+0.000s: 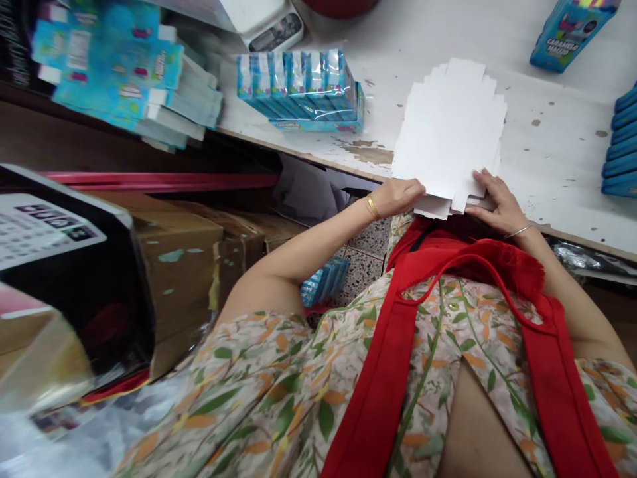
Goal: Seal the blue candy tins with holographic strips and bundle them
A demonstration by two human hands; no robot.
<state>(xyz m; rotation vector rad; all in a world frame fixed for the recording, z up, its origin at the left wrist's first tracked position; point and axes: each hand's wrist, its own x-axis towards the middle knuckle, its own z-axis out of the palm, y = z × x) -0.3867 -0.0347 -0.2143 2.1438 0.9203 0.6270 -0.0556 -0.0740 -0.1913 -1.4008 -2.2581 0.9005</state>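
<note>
A stack of flat white cardboard box blanks [448, 133] lies at the front edge of the white table, plain side up, its near end overhanging the edge. My left hand [401, 198] is closed on the near left corner of the stack, its fingers pinching the card. On the near right side, my right hand [500, 204] grips the blanks, thumb below and fingers resting on the top edge. The lower sheets are partly hidden under the top one.
Small blue boxes in clear wrap [303, 86] stand left of the blanks, near a white scale [271, 26]. Printed blue box blanks [114, 73] are piled at the far left. A blue carton [572, 36] and stacked blue packs [622, 146] sit right. Brown cartons [179, 265] stand below left.
</note>
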